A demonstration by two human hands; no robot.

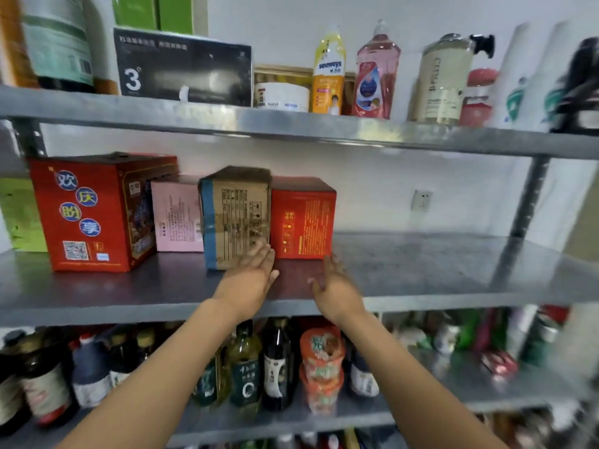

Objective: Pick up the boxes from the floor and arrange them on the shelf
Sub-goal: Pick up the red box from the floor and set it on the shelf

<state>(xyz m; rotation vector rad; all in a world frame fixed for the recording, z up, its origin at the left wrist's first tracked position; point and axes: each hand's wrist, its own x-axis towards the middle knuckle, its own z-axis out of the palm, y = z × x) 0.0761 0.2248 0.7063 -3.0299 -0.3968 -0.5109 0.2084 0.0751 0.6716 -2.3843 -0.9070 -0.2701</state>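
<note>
Several boxes stand in a row on the grey middle shelf: a large red box at the left, a pink box, a brown cardboard box and a smaller red box at the right end. My left hand reaches in with straight fingers, its fingertips at the lower corner of the brown cardboard box. My right hand hovers open just in front of the small red box's lower right corner and holds nothing.
The upper shelf carries a black box, a white jar and several bottles. Below, the lower shelf is packed with dark bottles and snack cups. A dark metal upright stands at the right. A wall socket sits behind.
</note>
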